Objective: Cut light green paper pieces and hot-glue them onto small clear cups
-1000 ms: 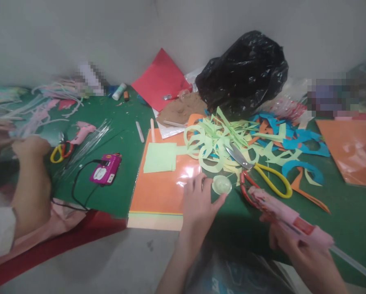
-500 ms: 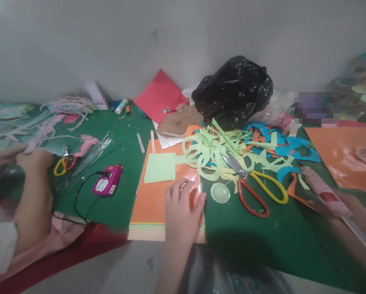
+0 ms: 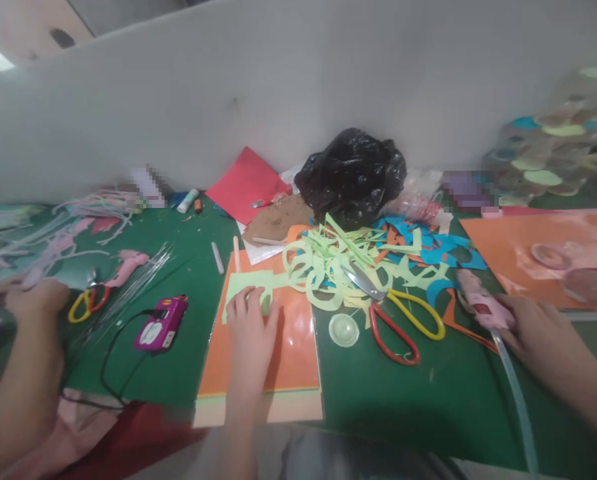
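Note:
My left hand [image 3: 251,327] rests with fingers apart on light green paper squares [image 3: 236,283], which lie on an orange paper pack [image 3: 293,353]. The paper bulges a little between index finger and thumb. On the right, my right hand [image 3: 541,330] is closed around the back part of a pink hot glue gun [image 3: 478,300]; its handle is hidden by the hand. A long clear glue stick [image 3: 516,393] sticks out of the gun's rear. Between the hands lie a round pale green disc [image 3: 343,330] and large scissors [image 3: 378,293] with red and yellow handles.
Green, blue and orange paper scraps [image 3: 328,257] lie heaped before a black plastic bag [image 3: 353,177]. A purple box [image 3: 163,323] with a black cable is on the left, near another person's hand [image 3: 38,300]. Orange sheets [image 3: 503,253] lie at the right.
My left hand has moved up and left onto the light green squares. My right hand has brought the glue gun farther into view near the scraps. The camera view has shifted.

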`<state>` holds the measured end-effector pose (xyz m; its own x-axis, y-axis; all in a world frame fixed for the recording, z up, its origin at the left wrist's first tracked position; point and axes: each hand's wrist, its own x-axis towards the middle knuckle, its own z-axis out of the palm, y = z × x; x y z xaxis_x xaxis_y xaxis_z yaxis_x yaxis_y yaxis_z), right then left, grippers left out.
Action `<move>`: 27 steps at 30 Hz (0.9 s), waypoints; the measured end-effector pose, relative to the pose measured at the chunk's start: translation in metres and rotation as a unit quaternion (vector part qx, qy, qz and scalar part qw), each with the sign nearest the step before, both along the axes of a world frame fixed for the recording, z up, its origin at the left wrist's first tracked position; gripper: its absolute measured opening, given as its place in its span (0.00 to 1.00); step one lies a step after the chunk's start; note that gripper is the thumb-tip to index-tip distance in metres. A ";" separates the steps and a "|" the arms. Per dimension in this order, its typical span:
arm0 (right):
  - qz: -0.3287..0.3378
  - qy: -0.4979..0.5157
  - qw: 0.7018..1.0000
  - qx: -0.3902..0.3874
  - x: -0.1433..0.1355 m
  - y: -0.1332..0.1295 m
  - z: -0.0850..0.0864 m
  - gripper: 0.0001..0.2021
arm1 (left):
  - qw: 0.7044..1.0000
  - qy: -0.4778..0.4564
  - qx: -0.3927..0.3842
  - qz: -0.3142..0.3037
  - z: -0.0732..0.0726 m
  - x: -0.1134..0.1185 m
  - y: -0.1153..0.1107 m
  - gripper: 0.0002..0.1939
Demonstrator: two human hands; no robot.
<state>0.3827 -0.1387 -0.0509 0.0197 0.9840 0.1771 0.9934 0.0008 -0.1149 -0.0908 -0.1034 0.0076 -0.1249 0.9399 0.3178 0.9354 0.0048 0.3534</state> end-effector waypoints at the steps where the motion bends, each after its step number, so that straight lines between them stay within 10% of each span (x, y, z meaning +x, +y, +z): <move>1: 0.007 -0.001 1.000 -0.002 0.004 0.003 -0.001 0.19 | 1.000 0.002 0.003 -0.004 -0.003 0.000 0.003 0.16; 14: 0.122 -0.048 0.991 -0.027 0.033 0.016 0.014 0.17 | 0.996 -0.004 0.085 0.021 -0.033 -0.017 0.018 0.13; 21: 0.075 -0.093 0.993 0.017 0.034 0.148 0.083 0.16 | 0.995 0.000 0.099 0.000 -0.034 -0.016 0.021 0.12; 27: 0.074 -0.054 0.996 0.003 0.008 0.246 0.091 0.22 | 0.995 -0.035 0.088 0.021 -0.032 -0.014 0.017 0.11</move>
<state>0.3910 0.1070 0.0397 -0.1457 0.9736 0.1759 0.9888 0.1491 -0.0060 -0.1046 -0.0865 -0.0241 -0.1895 0.8643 0.4659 0.9092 -0.0247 0.4156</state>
